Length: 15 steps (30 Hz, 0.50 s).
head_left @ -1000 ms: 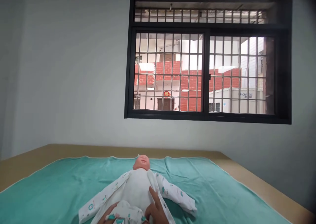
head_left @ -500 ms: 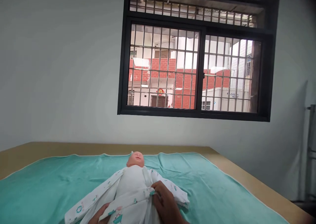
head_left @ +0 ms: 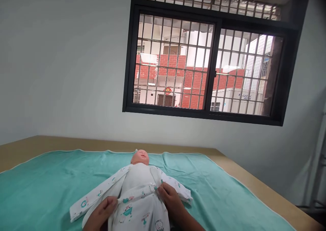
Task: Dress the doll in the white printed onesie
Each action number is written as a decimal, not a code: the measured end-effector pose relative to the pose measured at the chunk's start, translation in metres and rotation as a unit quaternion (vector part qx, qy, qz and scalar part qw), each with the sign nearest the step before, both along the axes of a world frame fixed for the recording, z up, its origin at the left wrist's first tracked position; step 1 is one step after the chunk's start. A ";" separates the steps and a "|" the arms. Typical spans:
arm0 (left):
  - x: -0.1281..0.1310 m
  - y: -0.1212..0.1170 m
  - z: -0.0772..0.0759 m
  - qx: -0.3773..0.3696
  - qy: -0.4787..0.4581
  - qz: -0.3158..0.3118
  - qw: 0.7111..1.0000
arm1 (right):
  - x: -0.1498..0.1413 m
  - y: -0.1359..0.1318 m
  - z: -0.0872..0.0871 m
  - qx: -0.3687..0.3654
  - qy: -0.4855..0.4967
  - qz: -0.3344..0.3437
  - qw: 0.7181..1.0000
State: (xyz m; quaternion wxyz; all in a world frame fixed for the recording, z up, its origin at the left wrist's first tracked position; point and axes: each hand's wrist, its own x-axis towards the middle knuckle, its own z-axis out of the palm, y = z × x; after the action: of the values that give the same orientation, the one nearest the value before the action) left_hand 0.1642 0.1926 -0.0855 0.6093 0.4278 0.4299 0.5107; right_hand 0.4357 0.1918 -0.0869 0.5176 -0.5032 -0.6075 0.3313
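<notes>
A baby doll (head_left: 141,157) lies face up with its head away from me. Its torso is white, and a white printed top (head_left: 95,194) lies open at the front, with the sleeves out to both sides. White baby pants (head_left: 137,209) with green and pink prints cover its lower body up to the waist. At the left end of the gathered waistband, my left hand (head_left: 103,212) is closed, fingers curled on the cloth. My right hand (head_left: 170,197) pinches the waistband's right end, beside the doll's right-hand sleeve. The doll's legs are hidden.
A green blanket (head_left: 56,183) is spread under the doll over a tan surface (head_left: 84,142). Behind it stands a grey wall (head_left: 63,71) with a dark-framed barred window (head_left: 211,68). Metal tubing (head_left: 315,163) shows at the right edge.
My left hand has come up into fuller view at the waistband's left end. The waistband now lies straighter across the doll's waist. The camera view has shifted and tilted slightly.
</notes>
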 end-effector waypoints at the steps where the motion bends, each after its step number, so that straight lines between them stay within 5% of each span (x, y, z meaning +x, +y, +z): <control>1: -0.002 0.002 0.000 -0.024 -0.022 -0.003 0.999 | 0.002 0.000 0.001 -0.006 0.012 0.013 1.000; 7: -0.011 0.009 -0.008 -0.026 -0.045 -0.103 0.993 | 0.019 -0.003 0.009 -0.124 -0.001 0.090 0.988; 11: -0.011 0.010 -0.018 -0.010 -0.077 -0.115 0.990 | 0.026 -0.017 0.028 -0.163 0.017 0.215 0.963; 15: -0.010 0.008 -0.022 0.010 -0.080 -0.130 0.988 | 0.027 -0.024 0.041 -0.181 0.021 0.261 0.948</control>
State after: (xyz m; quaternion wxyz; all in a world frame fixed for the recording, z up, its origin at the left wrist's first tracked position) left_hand 0.1540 0.2011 -0.1077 0.6991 0.4436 0.3152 0.4639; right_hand 0.4627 0.1674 -0.0458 0.3261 -0.4052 -0.6360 0.5701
